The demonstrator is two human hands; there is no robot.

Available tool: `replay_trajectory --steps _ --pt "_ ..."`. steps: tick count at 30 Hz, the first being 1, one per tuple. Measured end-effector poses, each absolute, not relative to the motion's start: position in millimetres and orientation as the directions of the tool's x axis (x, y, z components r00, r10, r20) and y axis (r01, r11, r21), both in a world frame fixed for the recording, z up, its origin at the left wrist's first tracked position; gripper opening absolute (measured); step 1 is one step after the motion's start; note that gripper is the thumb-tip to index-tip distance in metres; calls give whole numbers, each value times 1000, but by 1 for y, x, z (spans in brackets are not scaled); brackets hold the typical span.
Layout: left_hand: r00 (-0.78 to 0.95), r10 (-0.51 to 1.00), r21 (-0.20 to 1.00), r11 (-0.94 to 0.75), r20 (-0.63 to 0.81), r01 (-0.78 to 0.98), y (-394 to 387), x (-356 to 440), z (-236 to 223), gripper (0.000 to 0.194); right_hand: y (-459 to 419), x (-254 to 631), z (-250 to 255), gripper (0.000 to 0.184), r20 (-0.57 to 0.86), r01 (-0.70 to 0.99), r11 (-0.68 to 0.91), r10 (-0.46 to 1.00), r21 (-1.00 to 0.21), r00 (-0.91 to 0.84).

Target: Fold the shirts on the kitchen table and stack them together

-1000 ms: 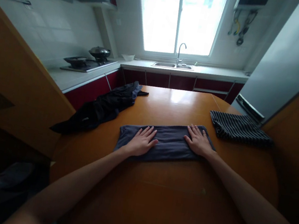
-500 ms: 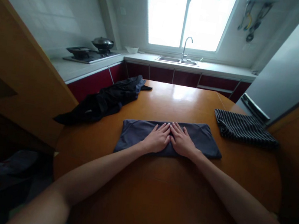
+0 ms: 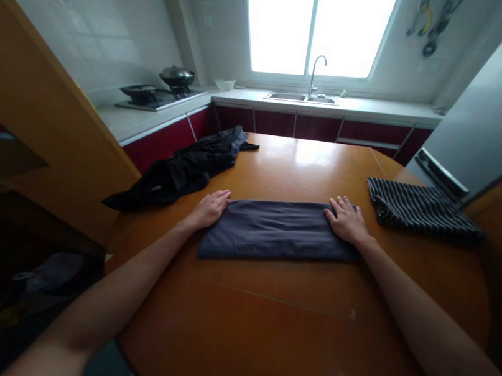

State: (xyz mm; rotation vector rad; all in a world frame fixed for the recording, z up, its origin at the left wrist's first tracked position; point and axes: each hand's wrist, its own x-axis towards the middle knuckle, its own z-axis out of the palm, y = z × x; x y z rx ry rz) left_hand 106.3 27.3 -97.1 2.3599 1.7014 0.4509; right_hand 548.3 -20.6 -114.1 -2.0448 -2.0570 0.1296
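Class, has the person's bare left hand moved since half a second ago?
Yes: the left hand has moved left relative to the curved silver metal faucet, to the left end of the folded grey-blue cloth.

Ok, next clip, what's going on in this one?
A person has both bare hands at a grey-blue cloth laid out as a flat oblong on a wooden table. The left hand is at its left edge; the right hand rests on its right end. Rumpled black clothing lies to the left, a striped cloth to the right.
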Motion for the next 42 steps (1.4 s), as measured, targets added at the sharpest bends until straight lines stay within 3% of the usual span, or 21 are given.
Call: replay_trajectory --steps 4,13,18,21,25,29,32,39,42 --pt "281 930 398 -357 236 845 40 91 -90 44 -18 554 -116 62 127 967 15 992 -254 18" --pt "113 977 472 -186 179 862 41 101 -87 28 -16 567 -115 57 125 960 -51 988 -274 89" --pt "16 988 437 -83 155 896 40 106 -86 25 -16 567 -116 57 120 962 -60 988 -265 95" --pt "-14 963 369 -89 268 925 28 121 -76 29 -20 564 -112 57 133 967 -79 985 -242 113" --pt "301 860 266 -429 412 863 -15 175 -65 41 -36 535 -95 56 304 985 -45 948 -166 95" --pt "630 730 220 -682 266 697 -67 232 -75 53 -66 477 -85 55 350 945 271 916 -185 -195" --pt "739 652 158 -759 170 632 -85 247 -87 64 -86 443 -91 56 284 883 422 889 -205 -359" --pt "808 571 101 -821 145 562 -82 238 -88 77 -86 449 -97 55 189 865 402 914 -299 -359" --pt "860 494 112 -869 127 482 -85 237 -85 73 -71 477 -96 52 184 892 284 955 -353 -232"
